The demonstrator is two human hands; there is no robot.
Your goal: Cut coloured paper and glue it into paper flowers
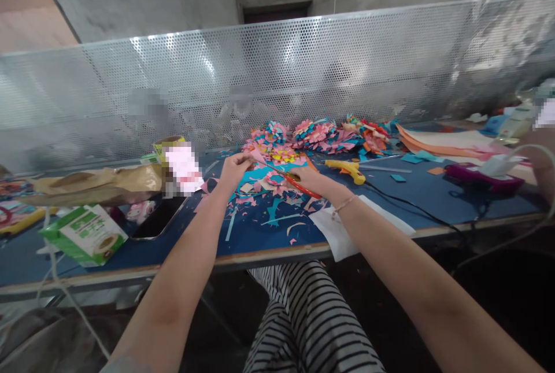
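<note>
In my right hand [302, 180] is a pair of scissors [299, 185] with red handles, its blades pointing left towards my other hand. My left hand [236, 167] is closed in a pinch at the blade tips, on what looks like a small piece of pink paper [258, 157]; its outline is hard to separate from the pile behind. Pink and blue paper scraps [273, 211] lie scattered under both hands. Just beyond them is a heap of pink, blue and yellow paper flowers [316, 133].
A yellow glue gun [347, 170] with a black cord lies to the right, near a purple object [483, 179] and coloured paper sheets [446, 141]. At left are a green-white box [87, 234], a dark phone-like slab [158, 217] and brown paper [104, 182]. A perforated metal screen [277, 66] stands behind.
</note>
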